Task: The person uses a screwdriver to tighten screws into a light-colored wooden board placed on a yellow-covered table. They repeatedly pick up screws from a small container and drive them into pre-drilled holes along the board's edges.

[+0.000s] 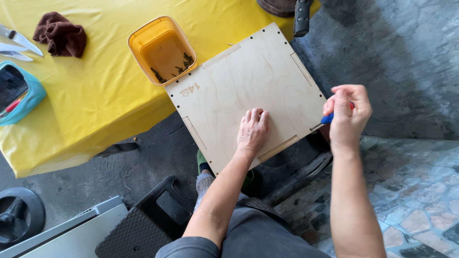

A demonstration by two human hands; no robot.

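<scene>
Head view: left hand point(253, 130) flat on plywood panel point(248, 91), right hand point(348, 114) gripping screwdriver point(328, 119), yellow tub point(161, 49) alongside.

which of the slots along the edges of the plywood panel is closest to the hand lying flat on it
The long slot along the panel's near edge, just right of the left hand. The other slots lie along the panel's left, far and right edges, farther from that hand.

Plywood panel point(248, 91): pale tan, unpainted. Screwdriver handle point(329, 117): blue with red end. Tablecloth point(95, 95): bright yellow. Tub point(161, 49) at the table's near edge: yellow-orange. Rag point(60, 34) towards the far left corner: dark brown. Case point(19, 93) at the left edge: turquoise.
</scene>
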